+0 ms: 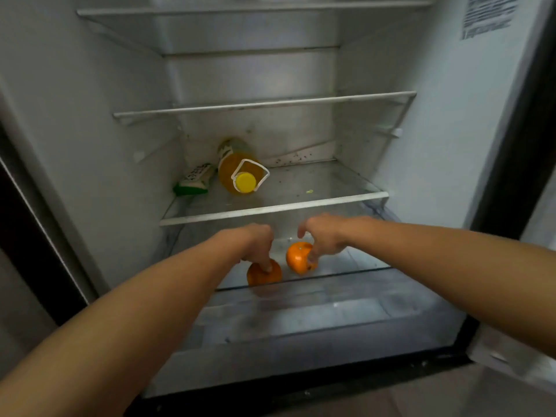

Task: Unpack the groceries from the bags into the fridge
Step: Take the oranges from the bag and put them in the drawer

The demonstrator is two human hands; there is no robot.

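Left hand (255,242) holds nearer orange (264,275) — right hand (323,237) perhaps touches farther orange (298,257).
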